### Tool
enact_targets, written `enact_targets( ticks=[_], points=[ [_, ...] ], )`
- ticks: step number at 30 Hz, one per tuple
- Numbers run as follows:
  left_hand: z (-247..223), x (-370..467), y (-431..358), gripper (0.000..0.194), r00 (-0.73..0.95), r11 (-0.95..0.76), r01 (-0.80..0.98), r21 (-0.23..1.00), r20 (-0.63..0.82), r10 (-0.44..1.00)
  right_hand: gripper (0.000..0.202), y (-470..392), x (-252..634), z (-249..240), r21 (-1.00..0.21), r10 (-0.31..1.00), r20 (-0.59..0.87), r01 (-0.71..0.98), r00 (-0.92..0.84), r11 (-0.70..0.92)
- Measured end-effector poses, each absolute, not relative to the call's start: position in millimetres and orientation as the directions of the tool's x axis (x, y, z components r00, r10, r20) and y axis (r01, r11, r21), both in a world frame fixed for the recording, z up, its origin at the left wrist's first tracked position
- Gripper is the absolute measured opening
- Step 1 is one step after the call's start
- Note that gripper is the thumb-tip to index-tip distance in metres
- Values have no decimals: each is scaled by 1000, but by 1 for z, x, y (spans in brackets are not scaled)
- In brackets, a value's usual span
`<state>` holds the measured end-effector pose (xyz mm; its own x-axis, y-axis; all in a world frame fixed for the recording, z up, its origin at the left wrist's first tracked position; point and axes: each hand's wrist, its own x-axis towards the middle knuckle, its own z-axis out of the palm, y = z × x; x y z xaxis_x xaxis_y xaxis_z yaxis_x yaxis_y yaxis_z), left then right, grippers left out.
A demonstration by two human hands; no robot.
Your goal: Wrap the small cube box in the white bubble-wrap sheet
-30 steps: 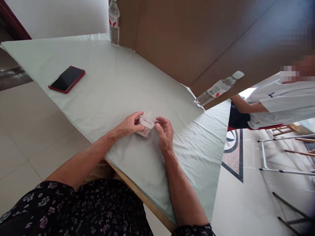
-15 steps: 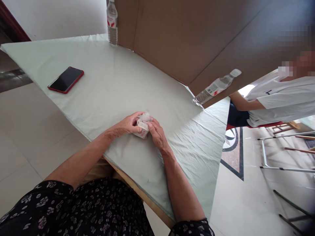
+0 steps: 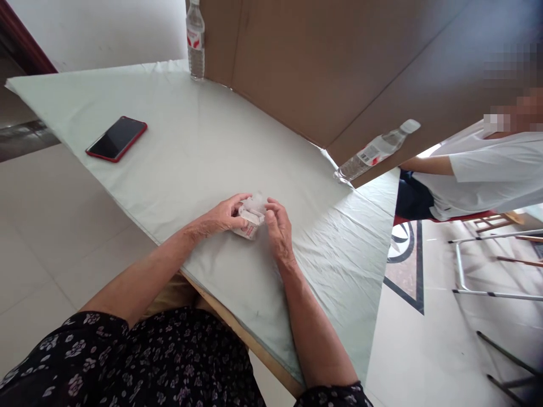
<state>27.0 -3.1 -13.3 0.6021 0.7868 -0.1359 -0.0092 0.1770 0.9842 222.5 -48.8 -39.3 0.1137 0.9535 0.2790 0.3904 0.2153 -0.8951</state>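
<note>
A small white box (image 3: 248,230) with red print stands on the cloth in front of me, its top open. Pale, see-through material (image 3: 255,202) rises from the top; I cannot tell if it is a lid or plastic film. My left hand (image 3: 227,215) grips the box from the left, thumb on the front face and fingers behind. Just right of the box is my right hand (image 3: 279,229), a small gap between it and the box. Its fingers are bent loosely and apart, with nothing visible in them.
A phone in a red case (image 3: 116,139) lies left on the pale green tablecloth (image 3: 178,141). Brown board (image 3: 288,68) stands across the back, with a water bottle (image 3: 195,45) at its left and another bottle (image 3: 375,151) at its right corner. A person in a white shirt (image 3: 487,175) sits at right.
My right hand has let go of the box and moved slightly right, its fingers opening. The top of the box now shows more openly. My left hand keeps its hold.
</note>
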Motion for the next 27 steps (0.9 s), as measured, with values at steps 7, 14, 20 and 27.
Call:
enact_targets(
  ticks=[7, 14, 20, 27],
  points=[
    [-14, 28, -3, 90, 592, 161, 2, 987, -130, 795, 60, -49, 224, -36, -991, 991, 54, 124, 124, 39],
    [-17, 28, -4, 84, 500, 75, 91, 993, -111, 859, 77, -53, 214, -32, -991, 995, 26, 133, 96, 13],
    [-9, 26, -5, 87, 501, 99, 108, 989, -140, 854, 77, -57, 212, -28, -988, 994, -56, 135, 90, -68],
    [-9, 25, -3, 93, 546, 147, 77, 986, -165, 821, 54, -43, 219, -26, -990, 993, -5, 136, 117, -21]
  ],
)
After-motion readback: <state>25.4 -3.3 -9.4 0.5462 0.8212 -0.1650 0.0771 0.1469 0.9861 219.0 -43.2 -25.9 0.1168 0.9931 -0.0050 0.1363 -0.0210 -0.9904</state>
